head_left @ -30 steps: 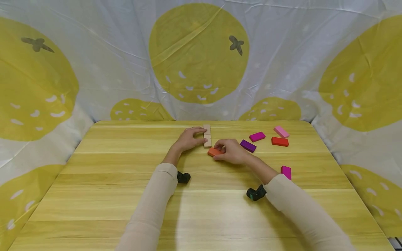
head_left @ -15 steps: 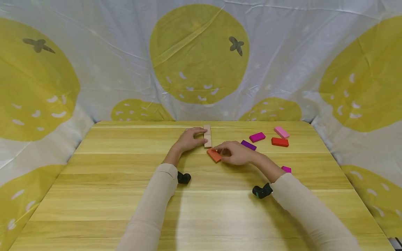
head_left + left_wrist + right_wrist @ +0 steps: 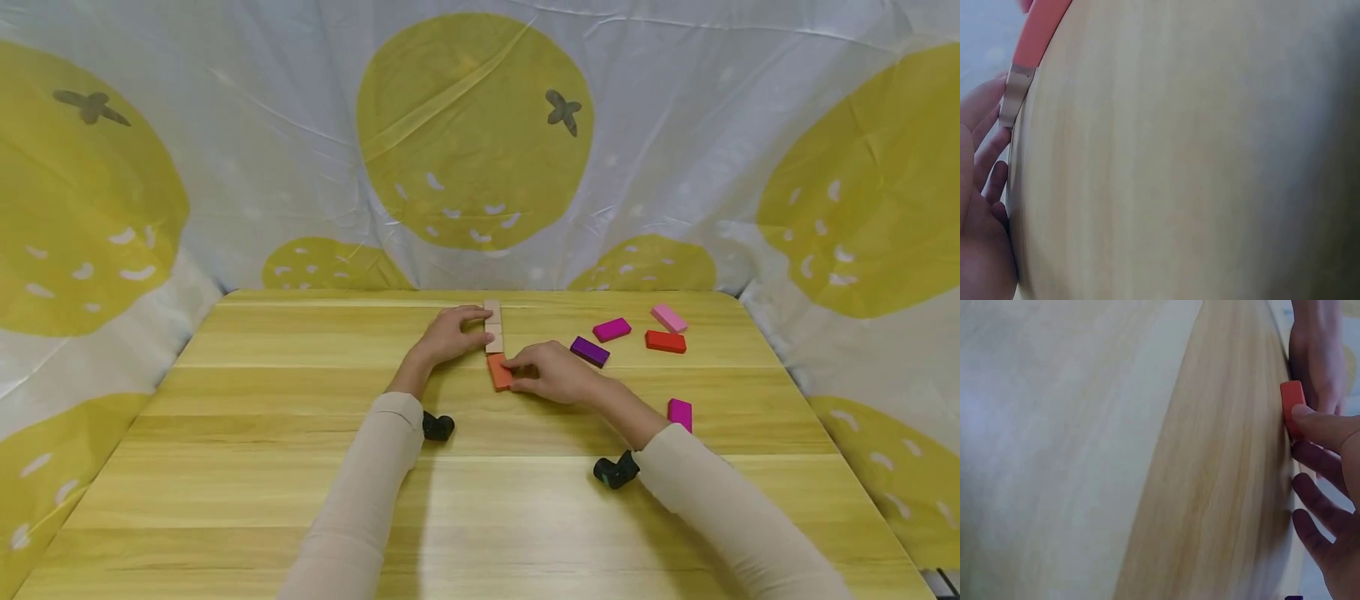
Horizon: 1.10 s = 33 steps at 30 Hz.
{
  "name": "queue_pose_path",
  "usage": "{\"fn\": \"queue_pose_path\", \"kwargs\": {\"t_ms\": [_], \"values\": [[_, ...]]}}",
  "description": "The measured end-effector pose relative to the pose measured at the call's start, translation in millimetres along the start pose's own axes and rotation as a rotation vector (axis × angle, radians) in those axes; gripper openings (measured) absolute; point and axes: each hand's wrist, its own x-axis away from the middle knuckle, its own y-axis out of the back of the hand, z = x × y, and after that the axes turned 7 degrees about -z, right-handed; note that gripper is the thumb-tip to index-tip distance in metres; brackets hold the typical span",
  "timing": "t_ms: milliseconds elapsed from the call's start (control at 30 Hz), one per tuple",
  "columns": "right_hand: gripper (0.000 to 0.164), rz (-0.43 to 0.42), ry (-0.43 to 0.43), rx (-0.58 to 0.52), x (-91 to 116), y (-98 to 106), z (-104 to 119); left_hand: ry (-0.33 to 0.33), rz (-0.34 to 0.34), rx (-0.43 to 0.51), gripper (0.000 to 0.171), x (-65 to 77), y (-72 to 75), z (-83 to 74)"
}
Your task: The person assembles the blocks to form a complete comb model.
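Observation:
Two pale wooden blocks (image 3: pixel 493 342) lie end to end in a row in the head view. My left hand (image 3: pixel 450 333) rests against their left side, fingers extended, with fingertip and thumb touching them. At the near end of that row lies an orange block (image 3: pixel 498 372), roughly in line with it. Thumb and forefinger of my right hand (image 3: pixel 555 372) pinch it from the right. In the right wrist view the orange block (image 3: pixel 1292 409) shows beside the thumb, the other fingers spread below. The left wrist view shows the orange block (image 3: pixel 1038 34) meeting a pale block (image 3: pixel 1016 97).
To the right lie a purple block (image 3: pixel 589 352), a magenta block (image 3: pixel 612 330), a pink block (image 3: pixel 669 318) and a red block (image 3: pixel 665 342). Another magenta block (image 3: pixel 680 415) is near the right forearm. The wooden table (image 3: pixel 247 467) ends at a patterned curtain (image 3: pixel 480 267).
The orange block has swung from lying slantwise to lying lengthwise at the near end of the pale row. My right hand shifted with it; my left hand stayed in place.

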Motion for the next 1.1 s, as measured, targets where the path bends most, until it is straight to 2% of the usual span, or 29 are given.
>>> {"fn": "queue_pose_path", "kwargs": {"t_ms": [333, 633, 1100], "values": [[0.037, -0.054, -0.044, 0.052, -2, -7, 5, -0.008, -0.003, 0.005, 0.055, 1.0, -1.3, 0.4], [0.038, -0.069, -0.086, 0.068, -3, -9, 10, -0.007, -0.003, 0.012, 0.055, 2.1, -3.0, 0.8], [0.038, -0.107, -0.064, 0.105, -3, -10, 10, -0.028, -0.001, -0.056, 0.055, -1.8, -2.2, 0.4]]}}
